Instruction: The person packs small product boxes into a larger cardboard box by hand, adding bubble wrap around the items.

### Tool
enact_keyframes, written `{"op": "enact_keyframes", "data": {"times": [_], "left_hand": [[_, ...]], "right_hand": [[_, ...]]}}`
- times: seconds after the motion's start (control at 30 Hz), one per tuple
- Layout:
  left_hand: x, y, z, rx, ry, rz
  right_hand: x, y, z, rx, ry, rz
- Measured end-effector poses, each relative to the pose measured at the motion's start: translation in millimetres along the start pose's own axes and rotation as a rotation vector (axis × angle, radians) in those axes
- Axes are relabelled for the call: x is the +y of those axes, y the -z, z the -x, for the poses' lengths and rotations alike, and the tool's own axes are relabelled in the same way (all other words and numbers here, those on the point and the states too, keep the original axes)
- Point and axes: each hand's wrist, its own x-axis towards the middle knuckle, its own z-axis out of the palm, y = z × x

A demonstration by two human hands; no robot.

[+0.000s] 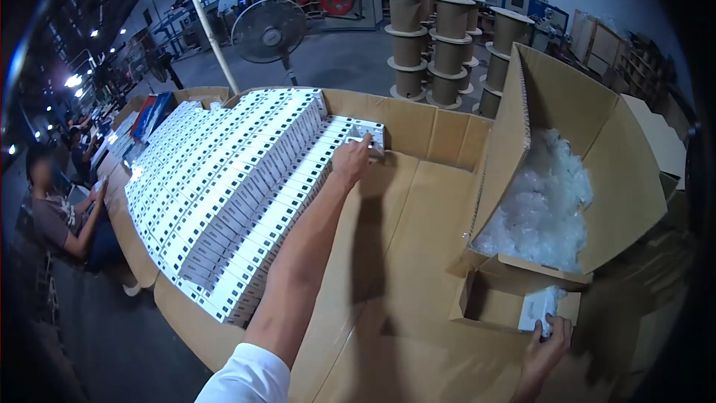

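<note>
My left hand reaches to the far end of the lowest row of small white boxes. Its fingers are closed around a box at that end, which they partly cover. Stacked rows of the same boxes, marked with dark squares, fill the cardboard surface to the left. At the lower right, my right hand grips a white box with clear bubble wrap against it. That box is inside the right end of a small open carton.
A large open carton holding bubble wrap bags stands on the right. Cardboard covers the worktable. Beyond its raised edge are stacked spools and a fan. Another person sits at the left.
</note>
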Motion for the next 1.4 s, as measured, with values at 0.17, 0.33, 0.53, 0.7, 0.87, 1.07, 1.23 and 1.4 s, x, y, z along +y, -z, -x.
{"op": "enact_keyframes", "data": {"times": [0.17,0.33,0.53,0.7,0.87,1.07,1.23,1.4], "left_hand": [[6,2,27,0.269,0.028,0.363],[52,46,110,0.356,0.159,0.881],[93,87,233,0.366,0.304,1.554],[138,113,318,0.232,0.406,1.577],[189,157,393,0.036,0.435,1.704],[223,160,453,-0.161,0.418,1.657],[210,134,454,-0.11,0.317,1.33],[224,173,375,-0.02,-0.007,1.096]], "right_hand": [[0,-2,0,-0.072,-0.001,0.06],[-10,9,10,-0.174,-0.019,0.069],[-41,38,40,-0.061,-0.016,-0.154],[-69,45,95,-0.205,0.076,-0.483],[-111,46,138,-0.537,-0.282,-1.024],[-82,33,168,-0.502,-0.254,-1.085],[-34,46,181,-0.597,-0.39,-1.193],[4,47,201,-0.628,-0.605,-1.438]]}}
